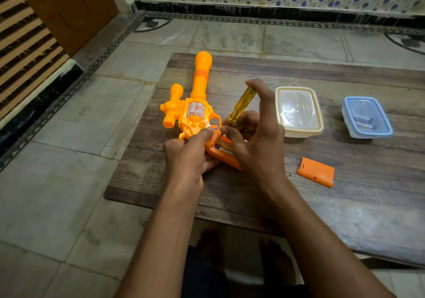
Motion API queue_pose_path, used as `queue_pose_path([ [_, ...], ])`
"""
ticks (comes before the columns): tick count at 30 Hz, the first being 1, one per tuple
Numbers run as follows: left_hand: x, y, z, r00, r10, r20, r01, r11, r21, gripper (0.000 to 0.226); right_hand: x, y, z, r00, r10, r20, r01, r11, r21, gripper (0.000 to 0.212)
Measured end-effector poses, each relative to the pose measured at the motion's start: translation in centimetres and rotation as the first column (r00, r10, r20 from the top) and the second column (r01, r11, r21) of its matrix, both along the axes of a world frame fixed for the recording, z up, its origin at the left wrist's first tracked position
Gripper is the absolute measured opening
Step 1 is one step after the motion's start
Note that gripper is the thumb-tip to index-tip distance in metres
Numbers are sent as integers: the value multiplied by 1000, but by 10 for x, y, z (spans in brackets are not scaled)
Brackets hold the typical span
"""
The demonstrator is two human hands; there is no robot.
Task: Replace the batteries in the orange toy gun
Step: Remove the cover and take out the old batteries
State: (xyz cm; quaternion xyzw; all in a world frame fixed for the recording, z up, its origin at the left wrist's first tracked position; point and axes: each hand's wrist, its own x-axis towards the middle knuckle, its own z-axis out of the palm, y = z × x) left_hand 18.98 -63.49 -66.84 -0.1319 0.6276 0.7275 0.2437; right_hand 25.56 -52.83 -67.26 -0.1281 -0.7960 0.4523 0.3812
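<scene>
The orange toy gun (pixel 195 104) lies on its side on the low wooden table (pixel 345 205), barrel pointing away. My left hand (pixel 186 155) grips its handle, thumb pressed near the trigger. My right hand (pixel 255 136) holds a yellow-handled screwdriver (pixel 241 106) tilted down, its tip inside the open battery compartment (pixel 222 147), where batteries show. The orange battery cover (pixel 316 171) lies off to the right, with a small screw (pixel 290 174) just left of it.
A cream lidded plastic box (pixel 299 110) stands right of my hands. A blue lidded box (pixel 366 117) with small dark items inside sits further right. Tiled floor surrounds the table; a wooden door (pixel 69 10) is at far left.
</scene>
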Motion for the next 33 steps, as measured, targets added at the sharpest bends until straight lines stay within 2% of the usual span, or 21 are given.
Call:
queue_pose_path([
  [11,0,-1,-1,999,-15,-28,16,1000,12,15,-13,1,6,997,73,35,-76,992,98,87],
  [21,1,-3,3,999,-37,-23,38,999,35,11,-15,5,11,991,102,86,-107,992,59,91],
  [25,0,-4,3,999,-36,-22,36,999,38,12,-22,11,24,970,124,210,-142,987,70,91],
  [28,-1,-3,3,999,-33,-23,33,999,24,16,-34,20,41,908,201,368,-240,969,62,93],
  [33,-1,-2,2,1000,-24,-6,24,999,25,23,-48,24,58,817,261,514,-339,939,62,95],
])
